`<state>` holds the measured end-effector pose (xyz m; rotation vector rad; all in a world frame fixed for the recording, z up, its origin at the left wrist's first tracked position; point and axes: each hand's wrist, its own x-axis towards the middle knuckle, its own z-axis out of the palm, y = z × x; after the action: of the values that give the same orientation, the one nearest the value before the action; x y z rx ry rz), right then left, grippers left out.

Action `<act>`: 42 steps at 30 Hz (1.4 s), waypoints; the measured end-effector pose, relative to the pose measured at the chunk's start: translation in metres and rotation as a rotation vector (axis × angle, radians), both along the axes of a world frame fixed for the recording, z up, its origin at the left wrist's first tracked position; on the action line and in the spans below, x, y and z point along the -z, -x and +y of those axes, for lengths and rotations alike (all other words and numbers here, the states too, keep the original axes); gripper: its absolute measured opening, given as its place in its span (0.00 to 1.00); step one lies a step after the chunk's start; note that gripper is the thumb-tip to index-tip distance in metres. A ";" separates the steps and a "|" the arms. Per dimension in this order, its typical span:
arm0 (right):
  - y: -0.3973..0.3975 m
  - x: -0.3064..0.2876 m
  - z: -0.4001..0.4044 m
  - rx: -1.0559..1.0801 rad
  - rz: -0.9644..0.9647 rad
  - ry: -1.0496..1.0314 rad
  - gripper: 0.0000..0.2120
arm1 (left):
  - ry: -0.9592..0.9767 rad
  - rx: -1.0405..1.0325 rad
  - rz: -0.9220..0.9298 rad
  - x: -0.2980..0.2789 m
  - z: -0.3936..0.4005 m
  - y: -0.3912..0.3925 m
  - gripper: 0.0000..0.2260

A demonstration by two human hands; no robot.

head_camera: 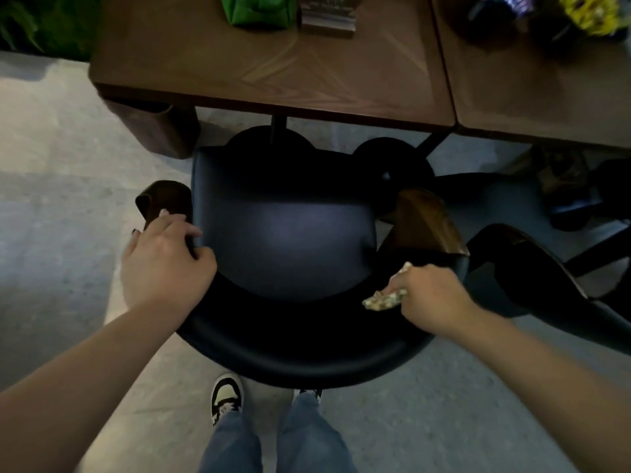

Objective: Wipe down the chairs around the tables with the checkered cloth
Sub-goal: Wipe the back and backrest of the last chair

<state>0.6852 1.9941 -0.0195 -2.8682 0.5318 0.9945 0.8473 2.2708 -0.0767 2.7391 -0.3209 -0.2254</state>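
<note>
Your right hand (432, 297) pinches the bunched checkered cloth (384, 299) against the chair (286, 233) backrest; it's soft and limp, so keep it wadded. Your left hand (164, 254) curls round the left armrest, steadying it

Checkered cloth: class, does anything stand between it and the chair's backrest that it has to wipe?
Nothing visible does. The right hand grips the bunched checkered cloth right at the curved dark backrest of the chair. The left hand holds the backrest's far end by the wooden armrest, away from the cloth.
</note>
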 end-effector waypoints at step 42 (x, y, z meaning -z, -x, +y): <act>-0.142 0.134 0.144 0.581 -0.088 -0.597 0.12 | 0.274 0.526 0.068 0.013 0.027 -0.032 0.20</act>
<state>0.8277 2.1382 -0.1535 -2.0438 0.8250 0.7522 0.8792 2.2980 -0.0902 2.3240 -0.9743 -0.3780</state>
